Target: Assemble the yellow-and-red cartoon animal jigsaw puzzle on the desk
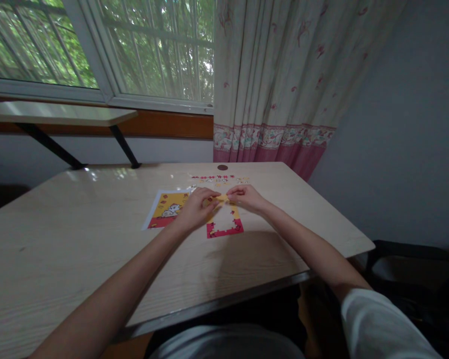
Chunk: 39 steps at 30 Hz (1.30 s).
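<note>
A jigsaw frame (224, 227) with a red lower border and yellow sides lies on the wooden table (78, 234); its middle is bare. My left hand (196, 207) and my right hand (245, 197) meet over its top edge, fingers pinched on a yellow puzzle piece (221, 199) between them. To the left lies a reference picture (166, 208) of a white animal on yellow and red. Loose puzzle pieces (219, 178) lie in a row behind the frame.
A round cable hole (222, 167) sits near the table's far edge. A window (97, 50) and a flowered curtain (280, 80) stand behind. A shelf on black brackets (56, 117) hangs at the left. A dark chair (407, 269) is at the right.
</note>
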### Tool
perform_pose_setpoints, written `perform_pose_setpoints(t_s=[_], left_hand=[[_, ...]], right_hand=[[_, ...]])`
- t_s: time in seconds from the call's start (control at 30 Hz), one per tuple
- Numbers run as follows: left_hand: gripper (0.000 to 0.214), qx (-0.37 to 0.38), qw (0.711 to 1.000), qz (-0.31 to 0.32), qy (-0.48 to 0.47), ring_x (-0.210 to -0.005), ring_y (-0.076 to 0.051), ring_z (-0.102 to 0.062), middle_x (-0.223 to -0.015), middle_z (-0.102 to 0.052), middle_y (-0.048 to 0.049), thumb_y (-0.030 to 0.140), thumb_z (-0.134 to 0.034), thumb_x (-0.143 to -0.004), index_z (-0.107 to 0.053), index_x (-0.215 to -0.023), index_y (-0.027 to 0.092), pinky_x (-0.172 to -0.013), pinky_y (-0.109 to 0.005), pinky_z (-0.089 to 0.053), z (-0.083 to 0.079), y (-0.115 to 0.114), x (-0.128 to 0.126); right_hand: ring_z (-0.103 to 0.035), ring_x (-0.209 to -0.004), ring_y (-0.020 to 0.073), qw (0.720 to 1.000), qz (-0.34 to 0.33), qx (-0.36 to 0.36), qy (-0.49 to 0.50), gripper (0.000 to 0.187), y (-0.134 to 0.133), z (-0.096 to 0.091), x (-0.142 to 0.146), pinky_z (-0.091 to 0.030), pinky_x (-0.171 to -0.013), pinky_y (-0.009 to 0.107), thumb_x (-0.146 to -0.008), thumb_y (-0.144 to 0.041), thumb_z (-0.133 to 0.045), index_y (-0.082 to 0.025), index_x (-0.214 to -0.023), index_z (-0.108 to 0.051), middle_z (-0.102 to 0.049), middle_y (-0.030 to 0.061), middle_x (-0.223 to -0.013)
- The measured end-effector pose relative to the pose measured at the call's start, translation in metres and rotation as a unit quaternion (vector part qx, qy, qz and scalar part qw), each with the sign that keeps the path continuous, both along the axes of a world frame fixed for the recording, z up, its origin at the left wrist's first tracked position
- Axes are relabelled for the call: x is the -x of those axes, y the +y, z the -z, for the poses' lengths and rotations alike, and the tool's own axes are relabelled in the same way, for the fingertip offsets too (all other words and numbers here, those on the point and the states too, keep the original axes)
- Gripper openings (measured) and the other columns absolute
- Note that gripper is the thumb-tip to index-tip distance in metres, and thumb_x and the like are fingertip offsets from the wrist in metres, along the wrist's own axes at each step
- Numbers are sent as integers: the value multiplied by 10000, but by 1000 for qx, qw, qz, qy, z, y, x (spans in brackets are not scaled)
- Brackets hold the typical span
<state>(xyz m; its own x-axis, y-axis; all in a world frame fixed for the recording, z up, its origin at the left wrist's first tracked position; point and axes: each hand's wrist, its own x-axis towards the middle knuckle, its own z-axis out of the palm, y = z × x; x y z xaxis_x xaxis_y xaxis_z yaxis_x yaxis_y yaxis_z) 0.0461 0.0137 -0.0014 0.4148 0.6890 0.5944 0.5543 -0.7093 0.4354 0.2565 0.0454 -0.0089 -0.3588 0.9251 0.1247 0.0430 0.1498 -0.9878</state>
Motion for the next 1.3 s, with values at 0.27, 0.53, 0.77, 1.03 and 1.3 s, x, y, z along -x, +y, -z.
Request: perform_pose_setpoints(t_s=[0.27,0.53,0.77,1.03,1.3], left_hand=[[159,-28,1000,12,2,-883,-201,-570,-899,-656,-49,286,-629,-810,-656,-941,198,-852,-401,-426,-3,-5,0],[144,-60,998,-18,-20,-880,-205,-551,-890,-639,-59,304,-597,-833,-662,-902,196,-809,-369,-437,-6,-7,1],[202,-64,997,-40,-23,-905,-209,-540,-913,-639,-65,354,-565,-850,-669,-932,202,-830,-361,-440,-6,-5,4],[216,-55,998,-30,-25,-926,-217,-543,-947,-633,-70,345,-569,-849,-648,-996,208,-837,-380,-443,-6,-7,1],[225,-9,996,-65,66,-962,-225,-522,-995,-608,-89,251,-529,-849,-650,-1024,178,-874,-387,-429,9,7,13]], right_hand=[[-582,-612,96,999,-11,42,7,299,-13,-4,9,-445,-605,233,-544,-303,-791,-130,-766,-690,-677,30,-700],[-567,-661,111,988,49,-133,-58,222,-14,-9,5,-442,-657,259,-732,-337,-661,-154,-855,-683,-676,37,-777],[-581,-797,159,902,103,-354,-225,113,-28,-20,4,-414,-786,300,-814,-300,-623,-213,-832,-694,-684,41,-832],[-567,-826,179,859,93,-425,-270,203,-27,-17,-1,-376,-830,332,-878,-348,-534,-202,-858,-673,-669,56,-833],[-561,-839,184,828,133,-465,-283,251,-23,-22,-18,-364,-831,334,-899,-367,-493,-187,-843,-660,-664,78,-856]])
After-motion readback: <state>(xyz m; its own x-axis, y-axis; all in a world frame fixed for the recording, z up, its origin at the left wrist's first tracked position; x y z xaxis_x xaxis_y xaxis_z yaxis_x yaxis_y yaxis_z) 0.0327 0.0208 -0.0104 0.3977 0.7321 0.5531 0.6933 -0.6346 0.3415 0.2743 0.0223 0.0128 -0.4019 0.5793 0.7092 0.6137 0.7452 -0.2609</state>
